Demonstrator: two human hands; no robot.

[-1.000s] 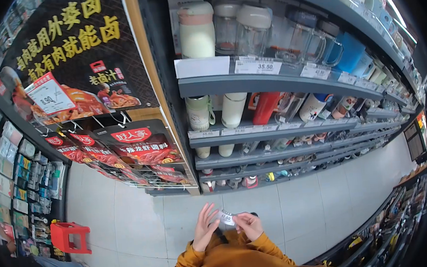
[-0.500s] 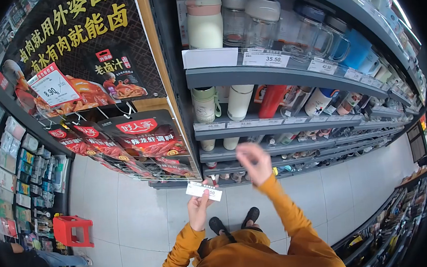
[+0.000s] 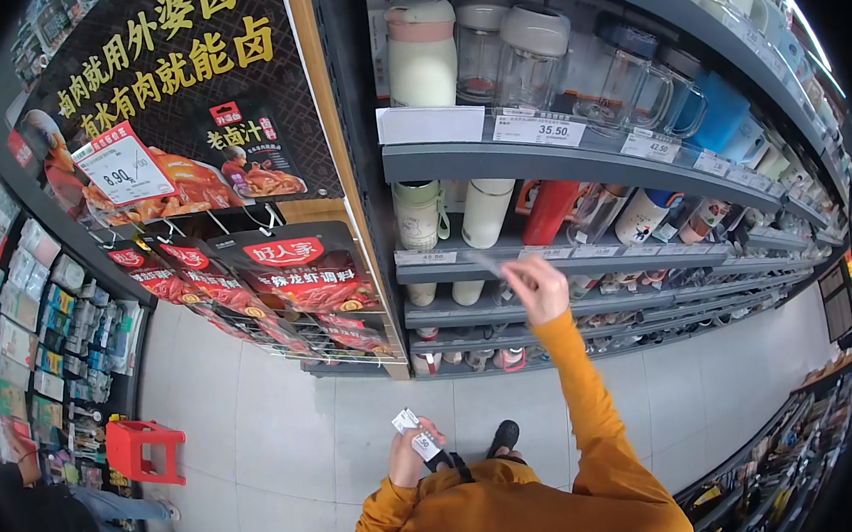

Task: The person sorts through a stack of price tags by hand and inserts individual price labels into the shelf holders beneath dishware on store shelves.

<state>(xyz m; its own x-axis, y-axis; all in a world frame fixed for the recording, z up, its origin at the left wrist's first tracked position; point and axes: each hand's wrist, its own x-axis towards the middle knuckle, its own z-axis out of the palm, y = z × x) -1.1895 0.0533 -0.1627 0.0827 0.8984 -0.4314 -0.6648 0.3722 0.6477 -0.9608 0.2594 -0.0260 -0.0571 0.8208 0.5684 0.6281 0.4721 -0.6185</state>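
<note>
Shelving stood ahead, bearing flasks. Left hand hung low near ochre top — fingers clamped on price labels. Right hand was near lower shelf edge — fingers pinched on thin blurred strip, contact with edge unclear.

At the right grip I get only a blur of pale strip, unreadable; the left grip hides part of its white labels, finer print lost to me; the top edge crops the black sign.

Grey shelf, cream bottle, red bottle
</note>
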